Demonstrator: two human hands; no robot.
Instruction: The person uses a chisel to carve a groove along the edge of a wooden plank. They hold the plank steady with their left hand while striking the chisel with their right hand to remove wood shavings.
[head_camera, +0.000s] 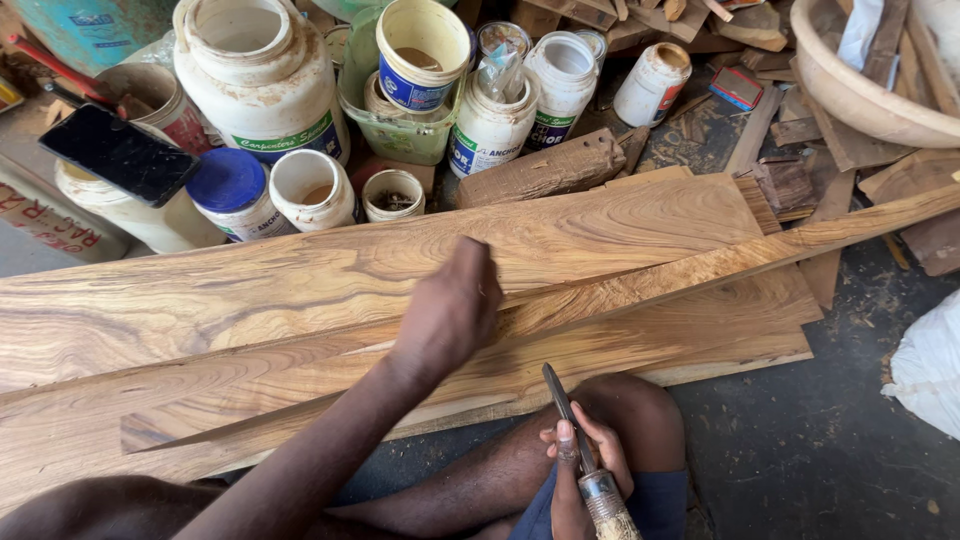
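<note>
My left hand (448, 310) rests on a long narrow wooden strip (700, 262) that lies slanted across wide grained planks (250, 290); its fingers are curled against the wood and grip nothing that I can see. My right hand (580, 460) is low by my knee (640, 410) and holds a chisel (570, 415) with a metal blade pointing up toward the planks and a pale wooden handle at the bottom edge.
Several glue and paint jars (260, 80) and small pots (392, 193) crowd behind the planks. A black phone (118, 152) lies on a jar at left. Wood offcuts (545, 168) and a large bowl (860, 95) sit at the back right. A white bag (925, 365) lies on the dark floor.
</note>
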